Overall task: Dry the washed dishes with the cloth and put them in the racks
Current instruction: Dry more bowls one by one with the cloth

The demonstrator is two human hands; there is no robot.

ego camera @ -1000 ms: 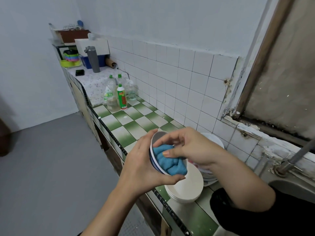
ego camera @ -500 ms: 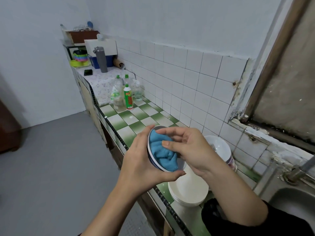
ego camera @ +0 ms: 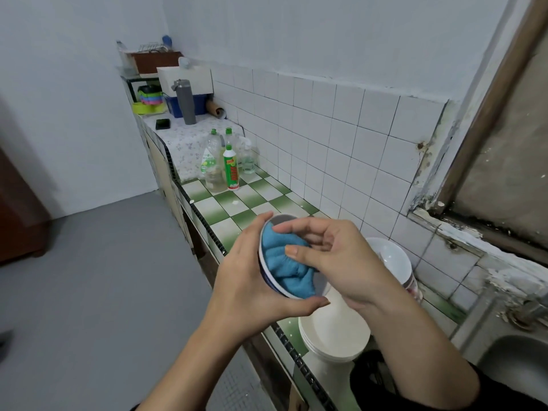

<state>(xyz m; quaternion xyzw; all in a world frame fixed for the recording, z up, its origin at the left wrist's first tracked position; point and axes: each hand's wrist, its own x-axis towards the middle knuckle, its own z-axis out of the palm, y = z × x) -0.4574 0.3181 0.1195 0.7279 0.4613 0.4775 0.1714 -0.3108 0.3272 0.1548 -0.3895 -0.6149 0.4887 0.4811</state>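
Note:
A small white bowl with a dark blue rim (ego camera: 268, 281) is tilted on its side above the counter edge. My left hand (ego camera: 246, 280) grips it from behind, thumb under the lower rim and fingers over the top. A blue cloth (ego camera: 281, 262) is bunched inside the bowl. My right hand (ego camera: 335, 262) has its fingers curled on the cloth, pressing it into the bowl. Below the hands stands a stack of cream plates (ego camera: 335, 330). Behind my right hand sits a stack of white bowls (ego camera: 391, 259). A rack (ego camera: 151, 48) shows far off on the shelf at the counter's end.
Several detergent bottles (ego camera: 228, 164) stand on the green-and-white checkered counter (ego camera: 237, 209). Further back are a grey flask (ego camera: 186, 102), a black phone (ego camera: 163, 124) and coloured tubs (ego camera: 149, 100). A steel sink (ego camera: 516, 360) lies at the right; grey floor on the left.
The bowl has turned a little in my left hand while my right hand moved the cloth round inside it. The view has shifted rightward along the counter.

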